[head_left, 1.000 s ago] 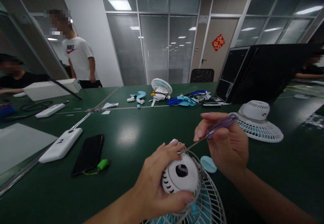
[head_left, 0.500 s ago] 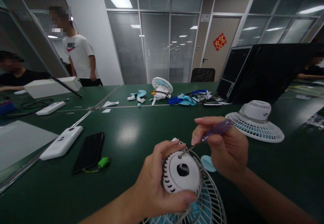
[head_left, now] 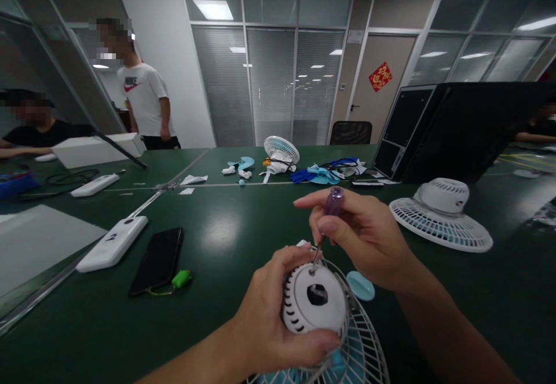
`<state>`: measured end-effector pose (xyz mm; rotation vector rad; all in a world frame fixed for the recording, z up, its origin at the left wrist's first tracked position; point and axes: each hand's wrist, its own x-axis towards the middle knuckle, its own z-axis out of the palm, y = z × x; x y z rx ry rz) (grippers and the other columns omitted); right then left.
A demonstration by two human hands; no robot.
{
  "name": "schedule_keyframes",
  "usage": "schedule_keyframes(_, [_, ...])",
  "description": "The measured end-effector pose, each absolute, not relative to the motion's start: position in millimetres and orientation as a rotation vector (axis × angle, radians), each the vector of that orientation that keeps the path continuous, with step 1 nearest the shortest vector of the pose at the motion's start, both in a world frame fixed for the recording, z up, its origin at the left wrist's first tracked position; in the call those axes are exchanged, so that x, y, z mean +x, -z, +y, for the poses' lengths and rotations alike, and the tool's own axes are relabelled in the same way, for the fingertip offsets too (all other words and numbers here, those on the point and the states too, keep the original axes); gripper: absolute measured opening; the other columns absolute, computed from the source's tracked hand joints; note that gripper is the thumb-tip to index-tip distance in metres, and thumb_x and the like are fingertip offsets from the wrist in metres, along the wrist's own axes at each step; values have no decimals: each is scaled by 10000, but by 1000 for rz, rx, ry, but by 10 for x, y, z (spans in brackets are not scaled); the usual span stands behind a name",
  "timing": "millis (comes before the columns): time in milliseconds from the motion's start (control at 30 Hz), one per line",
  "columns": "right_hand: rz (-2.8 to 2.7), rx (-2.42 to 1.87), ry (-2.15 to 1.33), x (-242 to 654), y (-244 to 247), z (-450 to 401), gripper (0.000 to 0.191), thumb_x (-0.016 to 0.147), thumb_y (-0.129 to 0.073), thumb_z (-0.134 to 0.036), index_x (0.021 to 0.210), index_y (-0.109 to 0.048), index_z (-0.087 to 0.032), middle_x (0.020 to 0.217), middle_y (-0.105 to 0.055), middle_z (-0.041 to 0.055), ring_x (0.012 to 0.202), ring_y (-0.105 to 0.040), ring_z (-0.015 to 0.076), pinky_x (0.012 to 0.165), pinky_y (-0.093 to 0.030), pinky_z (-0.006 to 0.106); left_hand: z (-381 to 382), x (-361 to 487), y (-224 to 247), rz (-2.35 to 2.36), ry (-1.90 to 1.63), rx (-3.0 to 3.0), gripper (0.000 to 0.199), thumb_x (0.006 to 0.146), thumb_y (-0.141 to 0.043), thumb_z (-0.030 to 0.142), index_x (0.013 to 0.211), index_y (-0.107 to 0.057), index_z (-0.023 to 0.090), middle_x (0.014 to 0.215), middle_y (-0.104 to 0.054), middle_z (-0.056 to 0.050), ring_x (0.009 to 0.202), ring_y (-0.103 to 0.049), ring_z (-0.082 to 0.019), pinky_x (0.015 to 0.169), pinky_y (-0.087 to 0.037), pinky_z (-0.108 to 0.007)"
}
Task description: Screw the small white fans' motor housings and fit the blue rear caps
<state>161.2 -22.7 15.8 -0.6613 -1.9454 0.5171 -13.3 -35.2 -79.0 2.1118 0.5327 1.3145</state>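
Observation:
In front of me lies a small white fan (head_left: 334, 306), its round motor housing facing up and its wire cage with blue blades beneath. My left hand (head_left: 271, 314) is wrapped around the housing, thumb near, fingers on the far side. Between the fingers of my right hand (head_left: 365, 233) is a screwdriver (head_left: 333, 203) with a clear purple handle, standing nearly upright. Its tip sits at a small hole near the housing's far edge. Beside the cage, on the right, a light blue round cap (head_left: 360, 286) rests on the table.
A second fan (head_left: 443, 213) lies face down at right, before a large black case (head_left: 460, 129). Another fan (head_left: 281, 155), blue parts and gloves (head_left: 319, 174) are farther back. A black phone (head_left: 157, 261) and white power bank (head_left: 113, 244) lie left. Two people are beyond the table's left side.
The screwdriver has swung from a slant to nearly upright, its tip staying at the hole. My right hand has shifted left and up with it. My left hand keeps its hold.

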Motion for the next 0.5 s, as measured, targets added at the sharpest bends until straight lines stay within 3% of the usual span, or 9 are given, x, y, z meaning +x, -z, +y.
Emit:
schedule_keyframes(167, [-1938,-638,-487,1616,-166,-189,174,956,-575,-290,1054,-691,-205,654,-575,-42,573,-551,75,531,-457,185,-339,-123,809,522,-1354,2134,741,772,-681,653,1329,-423,238,1160,-672,-120,1004,-694,-295,861,-570,-432])
schedule_keyframes(500, [-1736,-458,-673,1596,-30,-139,214,973,-568,-337,1145,-667,-259,719,-602,-52,605,-574,50,560,-486,150,-327,-126,816,528,-1346,2147,736,790,-641,680,1353,-391,278,1162,-660,-100,994,-694,-284,876,-561,-441])
